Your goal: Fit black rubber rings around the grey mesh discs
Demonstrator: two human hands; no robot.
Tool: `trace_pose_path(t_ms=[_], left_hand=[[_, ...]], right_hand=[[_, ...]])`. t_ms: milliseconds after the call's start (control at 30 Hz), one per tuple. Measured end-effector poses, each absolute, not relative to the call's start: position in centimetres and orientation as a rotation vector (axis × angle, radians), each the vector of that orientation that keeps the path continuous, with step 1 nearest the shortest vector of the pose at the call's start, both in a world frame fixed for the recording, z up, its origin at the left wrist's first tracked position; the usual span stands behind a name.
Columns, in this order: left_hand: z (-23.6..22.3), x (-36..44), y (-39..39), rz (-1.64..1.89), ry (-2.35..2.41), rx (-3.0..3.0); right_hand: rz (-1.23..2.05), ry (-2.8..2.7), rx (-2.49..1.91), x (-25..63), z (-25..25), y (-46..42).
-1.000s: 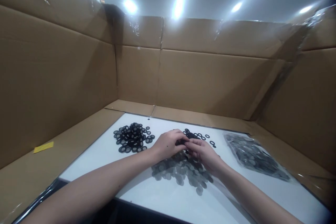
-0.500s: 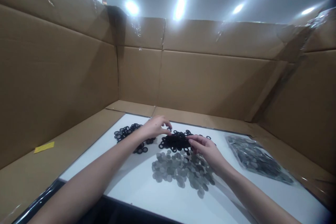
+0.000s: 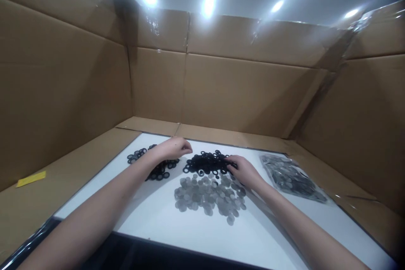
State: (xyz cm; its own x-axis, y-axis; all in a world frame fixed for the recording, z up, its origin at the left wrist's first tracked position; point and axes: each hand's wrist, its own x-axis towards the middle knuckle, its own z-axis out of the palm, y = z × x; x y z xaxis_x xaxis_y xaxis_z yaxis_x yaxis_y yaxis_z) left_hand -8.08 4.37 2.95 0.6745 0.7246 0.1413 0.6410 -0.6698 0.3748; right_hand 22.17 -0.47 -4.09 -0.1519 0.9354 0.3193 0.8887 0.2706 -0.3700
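My left hand hovers between two heaps of black rings, its fingers curled together; whatever they may hold is hidden. Below and beside its wrist lies the left heap of rings, some with pale centres. At the right end of the middle heap of black rings is my right hand, thumb and fingers closing on a black ring. Just in front of that heap, a spread of small grey translucent discs covers part of the white board.
A clear plastic bag full of grey discs lies on the right of the white board. Tall cardboard walls enclose the left, back and right. A yellow strip rests on the cardboard at left.
My left hand has moved left, away from the middle heap, and its fingers have drawn together. My right hand stays at that heap's right end. The view has shifted slightly.
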Motion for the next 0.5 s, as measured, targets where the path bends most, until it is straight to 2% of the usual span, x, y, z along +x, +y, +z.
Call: trace_pose_path(t_ms=[167, 333, 500], left_hand=[[0.7, -3.6, 0.2, 0.405, 0.627, 2.591], [-1.5, -2.1, -1.1, 0.439, 0.547, 2.718], [-1.9, -2.0, -0.7, 0.429, 0.523, 2.738]], right_hand=[[0.142, -2.004, -1.594, 21.9, -4.5, -0.4], [0.084, -2.031, -1.545, 21.8, -4.6, -0.3], [0.103, -1.997, -1.544, 21.7, -4.2, -0.3]])
